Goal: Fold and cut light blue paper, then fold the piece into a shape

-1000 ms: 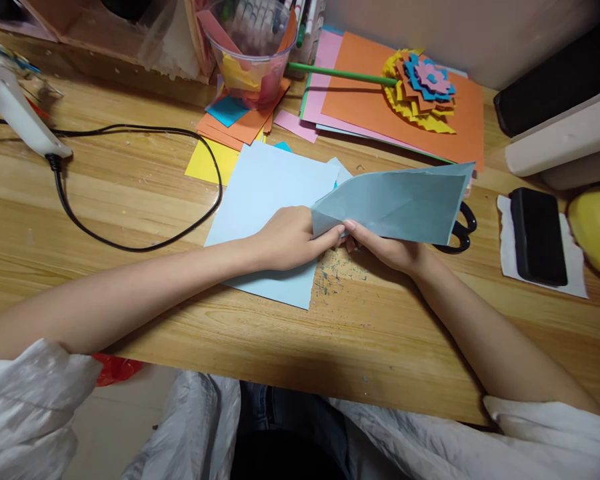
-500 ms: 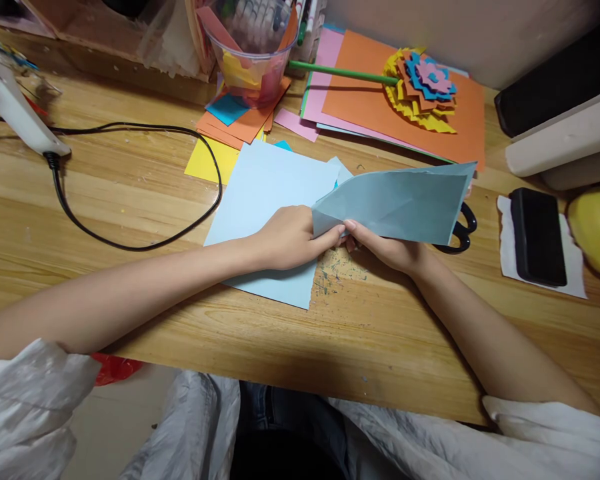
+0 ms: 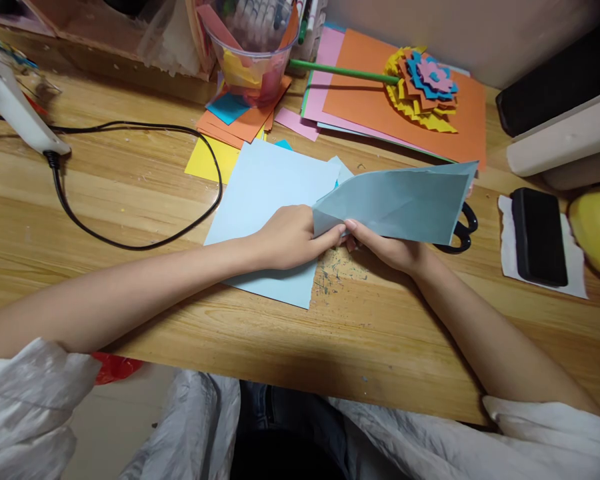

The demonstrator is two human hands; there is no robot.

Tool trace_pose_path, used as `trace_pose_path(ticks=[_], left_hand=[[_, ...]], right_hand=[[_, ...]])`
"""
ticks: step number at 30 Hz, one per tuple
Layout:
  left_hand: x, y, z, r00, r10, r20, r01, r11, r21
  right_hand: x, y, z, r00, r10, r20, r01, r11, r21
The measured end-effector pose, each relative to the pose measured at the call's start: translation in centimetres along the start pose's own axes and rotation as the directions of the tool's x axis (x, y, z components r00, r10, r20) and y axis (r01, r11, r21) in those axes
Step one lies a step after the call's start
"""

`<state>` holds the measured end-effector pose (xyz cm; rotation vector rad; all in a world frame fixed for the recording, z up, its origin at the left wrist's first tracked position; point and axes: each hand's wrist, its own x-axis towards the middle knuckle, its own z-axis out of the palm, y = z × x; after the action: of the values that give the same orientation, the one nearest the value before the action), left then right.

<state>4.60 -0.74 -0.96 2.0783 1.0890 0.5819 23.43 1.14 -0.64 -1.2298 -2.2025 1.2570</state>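
Observation:
A folded light-blue paper (image 3: 405, 203) is raised above the desk, slanting off to the right. My left hand (image 3: 290, 237) pinches its lower left edge, thumb on the near side. Right beside that thumb, my right hand (image 3: 380, 247) grips the same edge; its other fingers are mostly hidden behind the paper. Under my left hand lies a flat light-blue sheet (image 3: 275, 173) with a torn right edge. Black scissor handles (image 3: 463, 230) show past the right end of the folded paper; the blades are hidden.
A clear cup (image 3: 253, 67) with paper scraps stands at the back. A paper flower (image 3: 425, 87) rests on stacked coloured sheets (image 3: 350, 100). A black phone (image 3: 539, 237) lies on white paper at right. A black cable (image 3: 145, 248) loops at left.

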Motion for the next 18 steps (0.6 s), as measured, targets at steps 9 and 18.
trace_pose_path(ticks=[9, 18], left_hand=[[0.0, 0.04, -0.04, 1.0, 0.0, -0.001, 0.0, 1.0, -0.005], [0.02, -0.11, 0.02, 1.0, 0.01, -0.009, -0.01, 1.0, -0.001]], right_hand=[[-0.05, 0.43, 0.06, 0.999, -0.013, -0.034, 0.012, 1.0, -0.027], [-0.03, 0.18, -0.01, 1.0, 0.005, -0.01, -0.005, 1.0, -0.013]])
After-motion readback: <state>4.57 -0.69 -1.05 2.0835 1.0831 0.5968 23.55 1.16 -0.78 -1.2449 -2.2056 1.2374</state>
